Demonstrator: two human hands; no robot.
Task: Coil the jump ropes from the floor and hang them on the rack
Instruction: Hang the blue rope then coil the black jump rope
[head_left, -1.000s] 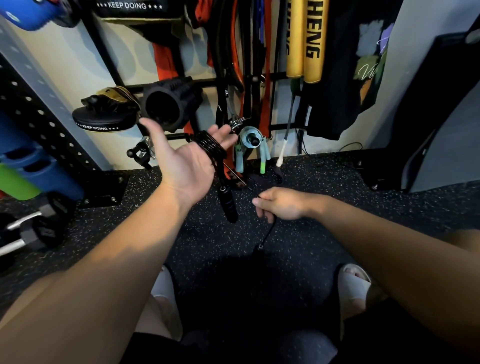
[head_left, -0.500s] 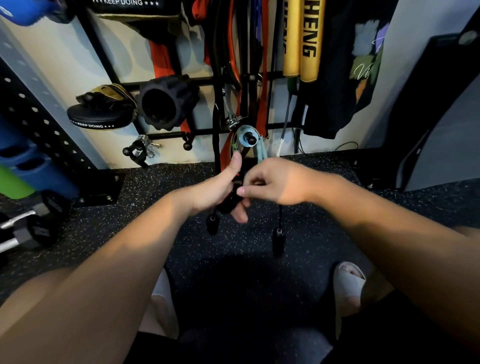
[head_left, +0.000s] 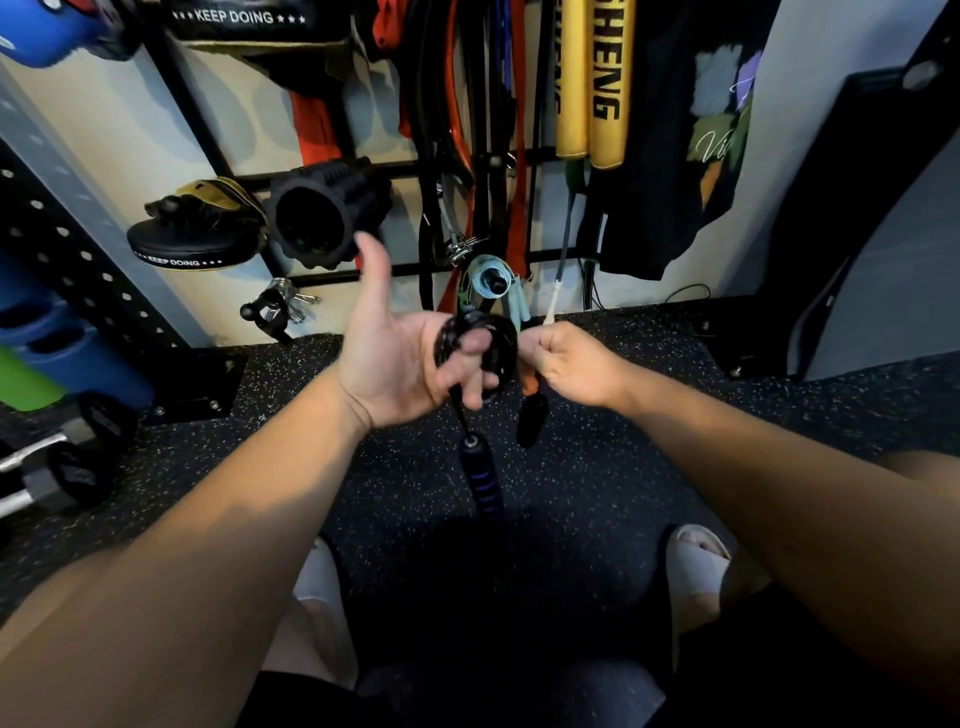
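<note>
Coil carried on the left fingers (head_left: 470, 387), rope end pinched in the right; hanging not yet begun.
The left hand (head_left: 395, 358) lies palm up, thumb raised, its fingers loosely spread with the black jump rope (head_left: 498, 348) looped round them. The right hand (head_left: 571, 364) is curled tight and pinches the rope just beside the coil. The purple-banded handle (head_left: 483, 478) and the black handle (head_left: 531, 423) dangle below, above the floor (head_left: 597, 467). Recommendation: keep the left fingers spread so the loops hold their size, and lay the last turn snug against the rest. Secure the handles before lifting the coil to the rack (head_left: 410, 166). Risk: relaxed fingers may shed loops.
</note>
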